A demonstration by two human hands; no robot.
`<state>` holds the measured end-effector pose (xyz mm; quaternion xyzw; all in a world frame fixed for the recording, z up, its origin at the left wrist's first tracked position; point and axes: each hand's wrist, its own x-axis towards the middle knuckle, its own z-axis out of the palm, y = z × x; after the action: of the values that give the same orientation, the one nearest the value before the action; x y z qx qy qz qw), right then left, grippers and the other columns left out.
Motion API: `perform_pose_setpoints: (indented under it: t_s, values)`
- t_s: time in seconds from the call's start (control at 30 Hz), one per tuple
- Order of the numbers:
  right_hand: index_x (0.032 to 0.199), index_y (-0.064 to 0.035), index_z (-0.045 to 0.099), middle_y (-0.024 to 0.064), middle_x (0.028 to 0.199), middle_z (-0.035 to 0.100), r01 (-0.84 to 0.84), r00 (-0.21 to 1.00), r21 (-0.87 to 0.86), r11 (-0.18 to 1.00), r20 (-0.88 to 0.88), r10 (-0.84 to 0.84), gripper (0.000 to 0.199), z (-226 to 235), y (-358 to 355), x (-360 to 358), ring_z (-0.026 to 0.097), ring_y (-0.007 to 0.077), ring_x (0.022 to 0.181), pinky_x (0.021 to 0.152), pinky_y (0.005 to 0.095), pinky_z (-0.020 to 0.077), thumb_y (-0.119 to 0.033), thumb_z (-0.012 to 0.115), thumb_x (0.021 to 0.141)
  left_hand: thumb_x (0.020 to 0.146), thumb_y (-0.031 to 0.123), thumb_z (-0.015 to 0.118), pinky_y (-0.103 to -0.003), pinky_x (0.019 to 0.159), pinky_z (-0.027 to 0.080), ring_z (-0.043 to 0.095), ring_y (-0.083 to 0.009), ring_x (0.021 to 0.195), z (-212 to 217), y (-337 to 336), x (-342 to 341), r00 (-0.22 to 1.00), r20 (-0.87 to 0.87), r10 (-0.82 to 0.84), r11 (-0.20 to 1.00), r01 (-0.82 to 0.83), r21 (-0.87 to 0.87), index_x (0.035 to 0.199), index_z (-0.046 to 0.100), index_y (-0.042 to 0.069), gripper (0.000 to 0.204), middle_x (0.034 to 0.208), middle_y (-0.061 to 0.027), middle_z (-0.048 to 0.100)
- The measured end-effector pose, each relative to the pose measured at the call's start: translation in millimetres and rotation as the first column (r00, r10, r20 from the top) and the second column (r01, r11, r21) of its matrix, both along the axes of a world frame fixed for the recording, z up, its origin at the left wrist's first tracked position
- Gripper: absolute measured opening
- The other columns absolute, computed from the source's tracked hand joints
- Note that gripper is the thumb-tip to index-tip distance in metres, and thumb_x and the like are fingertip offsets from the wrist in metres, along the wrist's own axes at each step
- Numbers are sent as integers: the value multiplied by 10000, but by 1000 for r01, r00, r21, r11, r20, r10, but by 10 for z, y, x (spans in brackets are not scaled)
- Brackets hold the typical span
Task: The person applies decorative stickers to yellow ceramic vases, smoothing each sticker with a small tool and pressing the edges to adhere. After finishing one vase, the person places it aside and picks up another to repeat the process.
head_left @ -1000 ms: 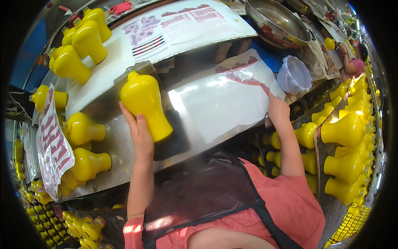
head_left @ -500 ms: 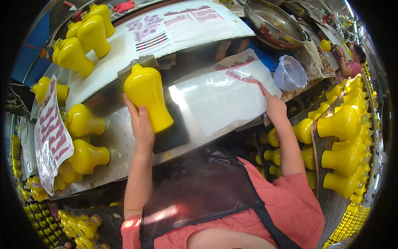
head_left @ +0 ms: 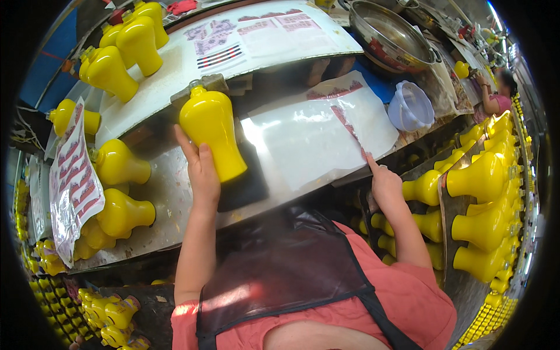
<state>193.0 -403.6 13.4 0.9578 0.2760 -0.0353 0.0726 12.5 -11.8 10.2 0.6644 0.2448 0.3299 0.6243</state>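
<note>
A glossy yellow bottle [head_left: 211,135] with a clear neck leans tilted at the middle of the work table, over a dark pad. My left hand [head_left: 201,169] holds it from its lower left, thumb on the near face and fingers along the side. To the right, a translucent sheet [head_left: 291,146] lies on the metal top, with two red patterned decal strips on it. The upper strip [head_left: 335,92] lies near the sheet's far edge. My right hand [head_left: 386,182] pinches the near end of the other strip [head_left: 348,127], which slants down toward the sheet's near edge.
A white board [head_left: 274,44] with printed decal sheets lies behind. Yellow bottles [head_left: 125,216] stand at the left beside a hanging decal sheet [head_left: 74,181]. A pale bucket [head_left: 410,106] and a large metal pan [head_left: 394,38] are at the right, near racked bottles [head_left: 481,221]. A person [head_left: 496,96] sits far right.
My right hand has moved down and slightly left, swinging the strip's near end toward the sheet's near edge. The left hand still holds the bottle in about the same place.
</note>
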Motion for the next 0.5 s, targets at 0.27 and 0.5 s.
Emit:
perform_pose_setpoints:
  t_s: [0.27,0.5]
  values:
    - [686,-141,507,-27,517,422,921,390,384,70,-907,-158,548,-458,-58,296,353,98,369,373,272,244,-579,701,951,1127,302,401,-329,1177,331,423,-262,1447,-51,56,21,999,-45,-3,996,6,84,1663,122,14,670,1624,-181,380]
    - [771,-124,537,-47,523,395,912,407,411,-21,-909,-90,447,-538,-1,242,357,111,370,388,277,258,-472,763,936,1089,297,419,-357,1184,341,435,-338,1458,-26,65,12,996,-82,27,996,-20,91,1662,40,24,739,1607,-259,395]
